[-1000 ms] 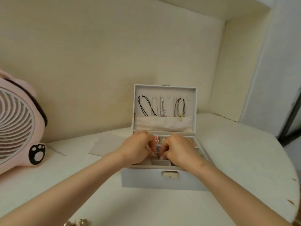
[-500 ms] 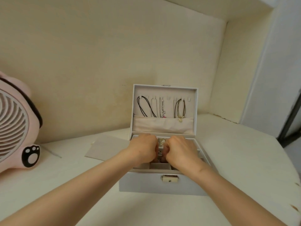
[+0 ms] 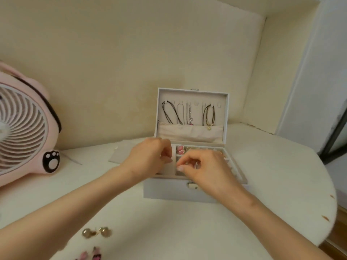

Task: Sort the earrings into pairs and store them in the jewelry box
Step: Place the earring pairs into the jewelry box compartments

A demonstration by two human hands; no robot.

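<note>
While a pink earring (image 3: 180,149) sits in the box (image 3: 169,192), I see the left hand (image 3: 150,158) and right hand (image 3: 204,167) curled over its tray. Whether they hold anything I cannot tell. Gold studs (image 3: 96,232) and a pink pair (image 3: 90,255) wait on the table (image 3: 262,184).

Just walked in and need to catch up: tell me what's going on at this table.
A person is sorting earrings into the open jewelry box. The left hand and right hand are both over its tray, fingers curled; whether they pinch anything is too small to tell. A pink earring lies in a back compartment. Two round earrings and some pink earrings lie on the table, nearer the person.
</note>
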